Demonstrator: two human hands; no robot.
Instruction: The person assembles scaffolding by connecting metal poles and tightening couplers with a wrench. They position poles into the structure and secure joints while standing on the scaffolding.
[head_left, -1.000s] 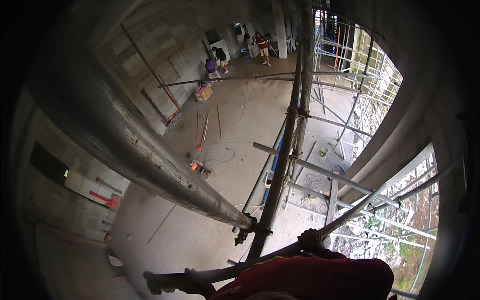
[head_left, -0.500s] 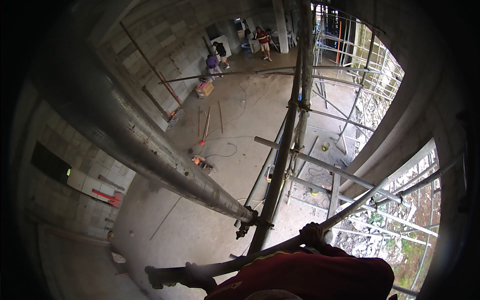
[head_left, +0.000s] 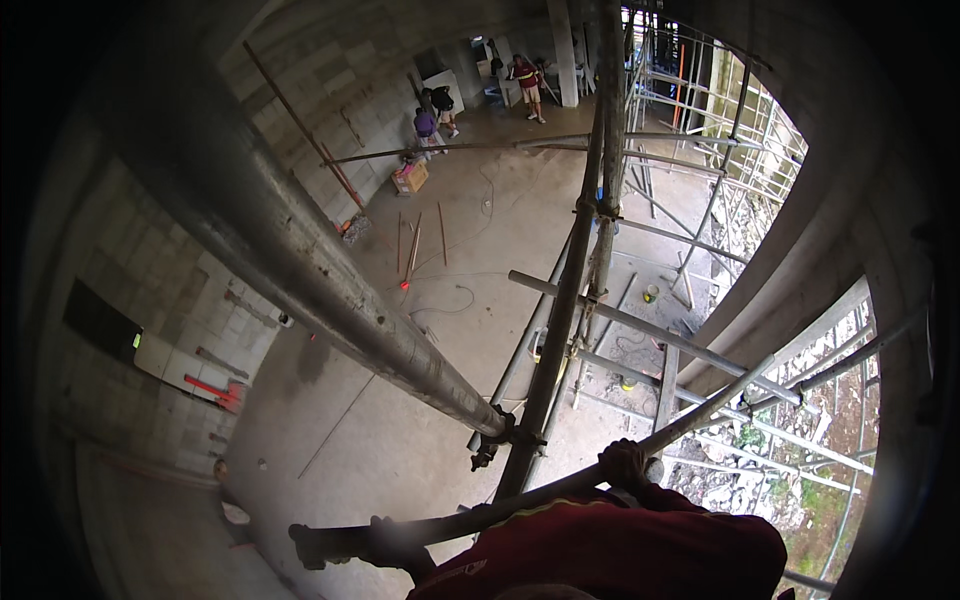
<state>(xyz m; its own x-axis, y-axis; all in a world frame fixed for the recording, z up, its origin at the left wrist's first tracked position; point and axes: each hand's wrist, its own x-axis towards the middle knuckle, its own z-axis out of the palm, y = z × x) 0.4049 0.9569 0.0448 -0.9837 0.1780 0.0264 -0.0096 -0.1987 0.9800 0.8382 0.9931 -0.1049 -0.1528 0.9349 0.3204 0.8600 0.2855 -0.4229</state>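
Observation:
A long metal scaffold pipe (head_left: 700, 415) lies crosswise in front of my red-sleeved body, its right end higher in the picture than its left. My right hand (head_left: 624, 466) is wrapped round it near the middle. Toward its thick dark left end my left hand (head_left: 393, 545) grips it too, dim and partly hidden. Just beyond, a dark clamp (head_left: 508, 432) joins a large slanting pipe (head_left: 370, 310) to an upright scaffold pole (head_left: 555, 370). The held pipe passes close to the foot of that pole.
Scaffold pipes (head_left: 655, 330) cross at the right, beside a curved concrete opening with rubble outside. Far below is a concrete floor (head_left: 400, 450) with rods, a cable and a box (head_left: 410, 178). Several people (head_left: 527, 85) stand at the far end by the block wall.
The upper part of the large slanting pipe has shifted rightward in view, covering an orange thing on the floor and baring small items at its left. Both hands keep hold of the scaffold pipe.

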